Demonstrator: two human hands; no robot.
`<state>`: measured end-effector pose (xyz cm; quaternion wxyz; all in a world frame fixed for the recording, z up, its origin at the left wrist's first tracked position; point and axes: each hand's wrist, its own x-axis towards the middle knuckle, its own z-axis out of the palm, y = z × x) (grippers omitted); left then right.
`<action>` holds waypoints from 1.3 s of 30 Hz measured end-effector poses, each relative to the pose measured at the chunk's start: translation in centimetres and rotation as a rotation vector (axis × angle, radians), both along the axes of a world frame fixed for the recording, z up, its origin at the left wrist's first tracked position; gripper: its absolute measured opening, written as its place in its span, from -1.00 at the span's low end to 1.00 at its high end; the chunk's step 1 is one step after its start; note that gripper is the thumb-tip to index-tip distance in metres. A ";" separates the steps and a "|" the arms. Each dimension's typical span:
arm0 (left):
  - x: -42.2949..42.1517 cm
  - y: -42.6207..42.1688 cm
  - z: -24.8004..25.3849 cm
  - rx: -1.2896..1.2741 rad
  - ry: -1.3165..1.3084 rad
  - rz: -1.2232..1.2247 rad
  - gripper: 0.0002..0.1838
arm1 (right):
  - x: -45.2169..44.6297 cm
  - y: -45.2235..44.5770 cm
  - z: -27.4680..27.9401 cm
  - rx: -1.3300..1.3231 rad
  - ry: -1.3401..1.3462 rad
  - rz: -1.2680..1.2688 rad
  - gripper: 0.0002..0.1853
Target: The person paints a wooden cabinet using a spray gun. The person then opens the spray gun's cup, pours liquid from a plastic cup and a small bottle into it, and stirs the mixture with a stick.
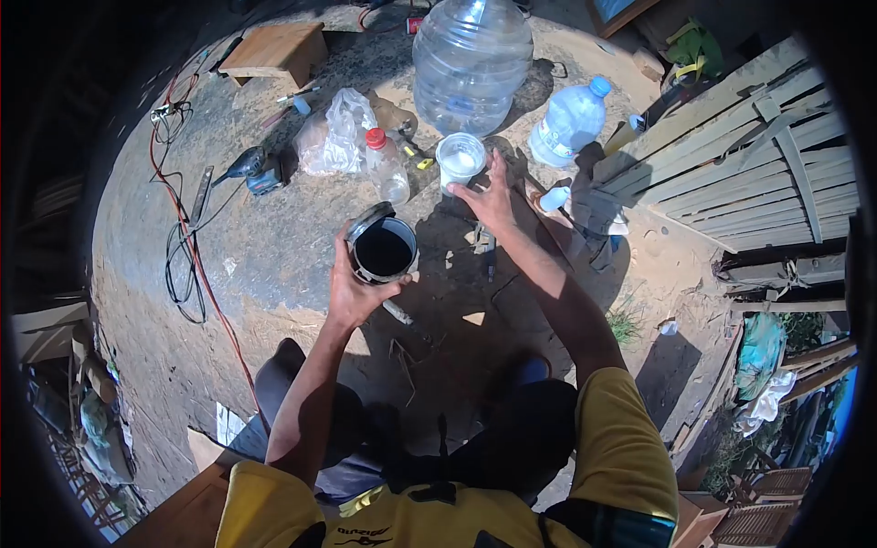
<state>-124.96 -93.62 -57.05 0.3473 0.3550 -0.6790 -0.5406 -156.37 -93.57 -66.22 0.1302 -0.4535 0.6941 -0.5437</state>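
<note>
My left hand [352,288] is wrapped around an open metal can [408,247] with dark contents. The can's lid [370,219] stands tilted up at its far rim. My right hand [491,194] is at the near right side of a clear plastic cup [459,157] that holds something whitish. Its thumb reaches the cup's lower near side, and its fingers are spread, with a small gap to the rim. Left of the cup stands a clear bottle with a red cap [388,169]. A crumpled plastic bag [343,132] lies beside that bottle.
A large clear water jug [472,68] stands behind the cup, a blue-capped bottle [568,123] right of it. To the left lie a blue power tool [260,173] and red and black cables [187,247]. A wooden stool [274,50] and a slatted wooden panel [731,151] flank the area.
</note>
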 end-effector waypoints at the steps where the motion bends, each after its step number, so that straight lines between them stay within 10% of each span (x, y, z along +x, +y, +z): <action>1: 0.1 0.0 0.0 -0.008 -0.011 0.001 0.27 | -0.1 -0.8 0.7 0.060 -0.022 0.025 0.28; 7: 1.5 0.1 1.1 -0.048 -0.101 0.077 0.30 | -0.1 -3.7 0.4 0.024 -0.160 0.097 -0.21; 16: 1.3 -0.7 1.6 -0.055 -0.116 0.117 0.31 | 1.6 0.2 5.0 -0.076 0.093 0.077 -0.34; 24: -1.0 -0.6 2.3 -0.049 -0.164 0.082 0.27 | 4.8 7.9 18.7 0.016 0.417 0.322 -0.15; 39: -1.6 -0.3 3.2 -0.065 -0.209 -0.034 0.23 | 6.2 9.3 23.6 0.296 0.858 0.399 -0.12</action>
